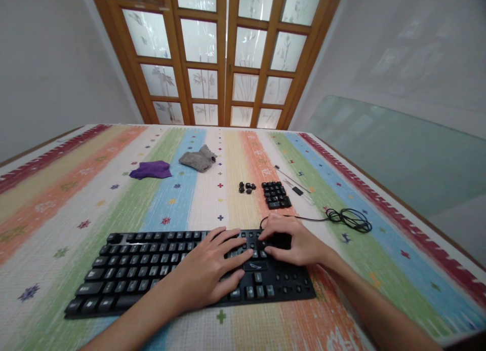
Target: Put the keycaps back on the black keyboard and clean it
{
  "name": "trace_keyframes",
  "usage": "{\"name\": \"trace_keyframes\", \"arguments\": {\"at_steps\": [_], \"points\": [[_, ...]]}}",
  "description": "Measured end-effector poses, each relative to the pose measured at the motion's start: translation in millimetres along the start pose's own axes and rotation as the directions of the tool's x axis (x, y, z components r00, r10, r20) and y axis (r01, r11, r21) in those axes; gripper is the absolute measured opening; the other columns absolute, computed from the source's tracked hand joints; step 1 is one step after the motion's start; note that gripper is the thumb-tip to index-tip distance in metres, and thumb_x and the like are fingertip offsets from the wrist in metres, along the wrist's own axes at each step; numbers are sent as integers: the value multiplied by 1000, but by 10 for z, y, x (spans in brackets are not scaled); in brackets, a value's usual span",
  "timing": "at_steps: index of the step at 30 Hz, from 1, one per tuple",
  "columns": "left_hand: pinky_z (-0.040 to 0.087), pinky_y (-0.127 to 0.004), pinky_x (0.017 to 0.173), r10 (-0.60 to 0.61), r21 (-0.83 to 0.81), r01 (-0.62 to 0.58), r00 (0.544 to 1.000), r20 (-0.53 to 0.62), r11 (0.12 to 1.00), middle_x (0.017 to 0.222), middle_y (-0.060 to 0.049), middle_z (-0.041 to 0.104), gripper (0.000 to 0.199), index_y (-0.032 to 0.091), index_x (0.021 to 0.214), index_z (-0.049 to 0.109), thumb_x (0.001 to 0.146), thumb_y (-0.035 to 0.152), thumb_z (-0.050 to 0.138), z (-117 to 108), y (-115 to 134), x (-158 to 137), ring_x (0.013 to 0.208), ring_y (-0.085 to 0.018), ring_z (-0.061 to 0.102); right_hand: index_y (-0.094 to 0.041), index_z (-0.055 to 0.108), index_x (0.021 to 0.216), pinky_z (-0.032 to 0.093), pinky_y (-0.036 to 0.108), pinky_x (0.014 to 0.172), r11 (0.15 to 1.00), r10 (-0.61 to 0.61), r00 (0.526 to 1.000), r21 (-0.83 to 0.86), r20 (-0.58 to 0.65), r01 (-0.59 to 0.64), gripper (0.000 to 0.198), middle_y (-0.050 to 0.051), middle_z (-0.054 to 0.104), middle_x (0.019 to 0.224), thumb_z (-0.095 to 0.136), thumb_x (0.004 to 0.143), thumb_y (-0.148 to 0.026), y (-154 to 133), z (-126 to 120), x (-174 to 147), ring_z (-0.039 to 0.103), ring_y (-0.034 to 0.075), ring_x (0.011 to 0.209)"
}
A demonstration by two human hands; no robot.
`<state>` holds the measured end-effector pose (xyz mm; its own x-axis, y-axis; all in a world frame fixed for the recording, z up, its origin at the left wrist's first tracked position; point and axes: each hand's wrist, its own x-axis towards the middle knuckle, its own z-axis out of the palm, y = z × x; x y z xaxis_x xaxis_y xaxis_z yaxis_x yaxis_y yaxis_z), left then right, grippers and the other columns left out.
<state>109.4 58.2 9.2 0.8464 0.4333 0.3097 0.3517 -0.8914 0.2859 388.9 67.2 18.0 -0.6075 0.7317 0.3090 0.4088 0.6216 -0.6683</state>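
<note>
A black keyboard (pixel 140 265) lies across the table in front of me, most of its keycaps in place. My left hand (pixel 207 270) rests flat over its right-of-middle part, fingers spread. Above the arrow keys, my right hand (pixel 292 239) pinches a black keycap (pixel 261 245) between thumb and index finger, at the upper right of the keyboard. Whether that cap is seated or loose I cannot tell. Bare switches (pixel 290 284) show at the lower right. Beyond the keyboard stand a block of removed keycaps (pixel 276 194) and a small cluster of loose keycaps (pixel 247 187).
A coiled black cable (pixel 349 219) lies to the right. Thin tools with a small black piece (pixel 297 191) lie past the keycap block. Purple cloth (pixel 151 169) and grey cloth (pixel 198 159) sit farther back on the striped tablecloth (pixel 182 199). Glazed wooden doors (pixel 222 67) stand behind.
</note>
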Motion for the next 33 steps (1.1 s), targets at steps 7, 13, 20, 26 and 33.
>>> {"name": "trace_keyframes", "arguments": {"at_steps": [7, 13, 20, 26, 33], "points": [[38, -58, 115, 8, 28, -9, 1000, 6, 1000, 141, -10, 60, 41, 24, 139, 56, 99, 25, 55, 22, -5, -11, 139, -30, 47, -18, 70, 87, 49, 38, 79, 998, -63, 998, -26, -15, 63, 7, 5, 68, 84, 64, 90, -19, 5, 46, 14, 60, 20, 84], [37, -57, 116, 1, -5, -1, 1000, -18, 1000, 140, -9, 61, 41, 25, 140, 57, 99, 25, 56, 18, 1, -10, 139, -29, 47, -18, 71, 85, 51, 39, 82, 999, -47, 999, -26, 12, 48, 9, 6, 70, 86, 64, 91, -19, -5, 18, 10, 61, 20, 84], [36, -57, 116, -5, -17, 5, 1000, -12, 1000, 140, -8, 61, 42, 25, 141, 56, 99, 26, 56, 9, 0, -5, 139, -29, 47, -19, 72, 86, 52, 39, 82, 994, -107, 993, 16, -59, 108, 7, 4, 72, 83, 67, 92, -20, 66, 61, 15, 63, 18, 80], [36, -57, 116, -6, -28, 5, 1000, -18, 1000, 140, -8, 61, 43, 26, 142, 55, 99, 26, 56, 17, -7, -8, 139, -29, 47, -19, 72, 88, 51, 38, 81, 994, -110, 993, 1, -52, 110, 9, 5, 72, 84, 66, 94, -21, 41, 51, 20, 63, 18, 80], [36, -58, 116, -1, -24, 1, 1000, -19, 1000, 140, -8, 61, 41, 26, 141, 56, 100, 26, 55, 10, -2, -8, 139, -29, 47, -19, 72, 87, 51, 37, 79, 994, -104, 993, 14, -57, 105, 7, 4, 71, 84, 66, 92, -18, 56, 72, 13, 62, 18, 80]]}}
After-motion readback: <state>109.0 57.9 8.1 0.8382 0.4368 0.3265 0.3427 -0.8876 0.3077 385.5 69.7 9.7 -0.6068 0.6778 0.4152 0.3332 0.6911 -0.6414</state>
